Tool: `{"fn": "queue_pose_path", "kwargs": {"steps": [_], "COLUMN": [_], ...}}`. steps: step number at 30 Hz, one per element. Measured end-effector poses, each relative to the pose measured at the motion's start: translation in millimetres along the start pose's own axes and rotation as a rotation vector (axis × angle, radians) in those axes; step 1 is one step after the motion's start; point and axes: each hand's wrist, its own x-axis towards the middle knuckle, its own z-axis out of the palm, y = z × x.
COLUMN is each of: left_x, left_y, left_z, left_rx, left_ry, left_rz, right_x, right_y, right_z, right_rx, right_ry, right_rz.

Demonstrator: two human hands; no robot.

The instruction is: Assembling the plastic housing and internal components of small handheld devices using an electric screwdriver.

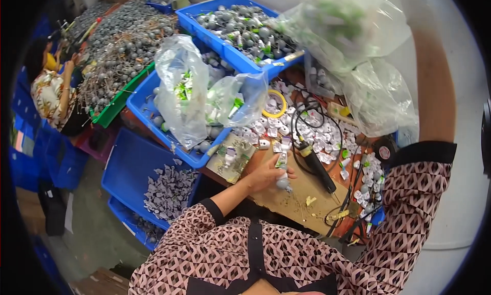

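Left hand grasps a grey-and-white bulb at centre frame, probably light, rigid, best held by its neck; right hand's grip unclear.

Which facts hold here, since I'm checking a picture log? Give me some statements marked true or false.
1. The left hand holds a small piece with a rounded grey end. True.
2. The slim black-handled tool is in the left hand. False: it lies apart from that hand, over the flat brown board.
3. The yellow ring lies among small white pieces. True.
4. The crumpled clear plastic bag left of the ring rests on the floor. False: it sits in a blue plastic bin.
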Motion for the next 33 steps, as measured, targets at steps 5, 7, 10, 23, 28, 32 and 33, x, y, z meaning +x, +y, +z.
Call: {"fn": "queue_pose_path", "kwargs": {"steps": [5, 7, 10, 23, 28, 32, 33], "left_x": [7, 9, 16, 8, 4, 11, 9], "left_y": [-4, -3, 0, -2, 0, 5, 3], "left_z": [-8, -7, -3, -1, -3, 3, 0], "left_rx": [-0.023, 0.015, 0.058, -0.058, -0.056, -0.064, -0.032], "left_ry": [-0.009, -0.013, -0.003, -0.036, -0.047, -0.009, -0.025], "left_rz": [0.024, 0.043, 0.02, 0.048, 0.07, 0.009, 0.038], "right_x": [-43, -104, -178, -163, -178, -187, -189], "right_y": [31, 22, 28, -274, -289, -281, -280], "right_z": [100, 129, 153, -45, -60, -73, -74], "right_rx": [0.361, 0.326, -0.06, 0.595, 0.86, 0.843, 0.842], "right_ry": [-0.3, -0.498, -0.912, -0.852, -0.902, -0.894, -0.893], "right_rz": [0.004, -0.097, -0.096, -0.061, 0.239, 0.319, 0.337]}}
